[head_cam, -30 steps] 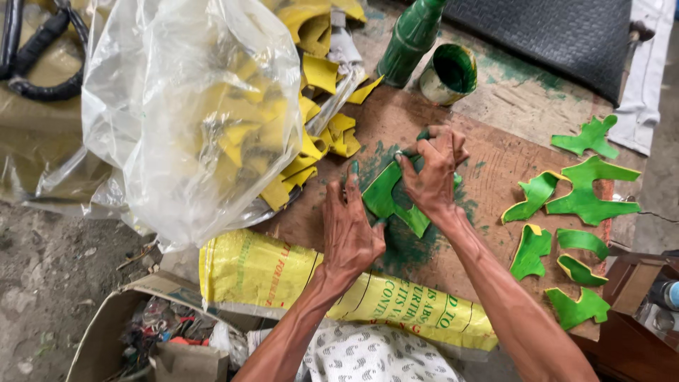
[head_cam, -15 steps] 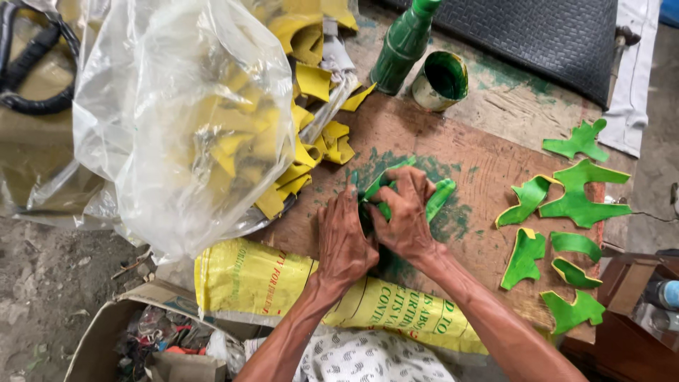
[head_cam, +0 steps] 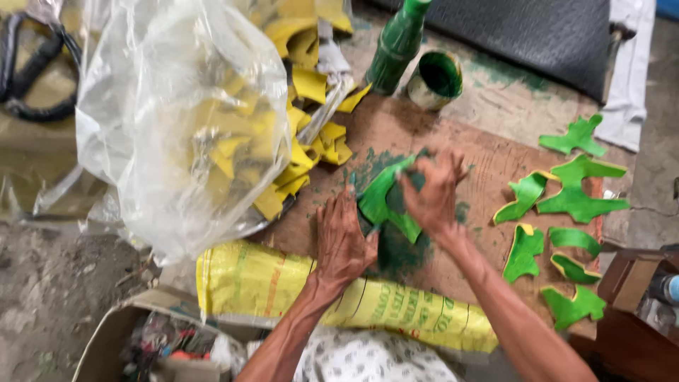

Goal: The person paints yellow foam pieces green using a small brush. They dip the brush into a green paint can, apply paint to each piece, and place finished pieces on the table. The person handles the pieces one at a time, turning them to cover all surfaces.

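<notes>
My left hand (head_cam: pixel 343 240) lies flat and spread, palm down, on the brown board (head_cam: pixel 488 163), its fingertips pressing the near edge of a green-painted piece (head_cam: pixel 382 201) to hold it in place. My right hand (head_cam: pixel 431 191) sits just beyond and to the right of the left, fingers bunched and curled over the top of the same piece; it is blurred, and I cannot tell whether it pinches the piece itself or something small against it. The piece lies between the two hands, touching both, over a dark green paint stain (head_cam: pixel 399 251) on the board. Beyond my right hand stand a green bottle (head_cam: pixel 396 46) and, just beside it, a small cup (head_cam: pixel 435 78) with green paint inside. Well to the right of my right hand, a group of painted green pieces (head_cam: pixel 573 194) lies spread apart on the board, some showing yellow edges. To the left of my left hand, a heap of yellow pieces (head_cam: pixel 311 148) spills toward the board, partly covered by a large clear plastic bag (head_cam: pixel 177 120). Directly under my wrists, along the near edge of the board, lies a yellow woven sack (head_cam: pixel 262 283). Below and left of it sits an open cardboard box (head_cam: pixel 106 339) with mixed clutter inside.
</notes>
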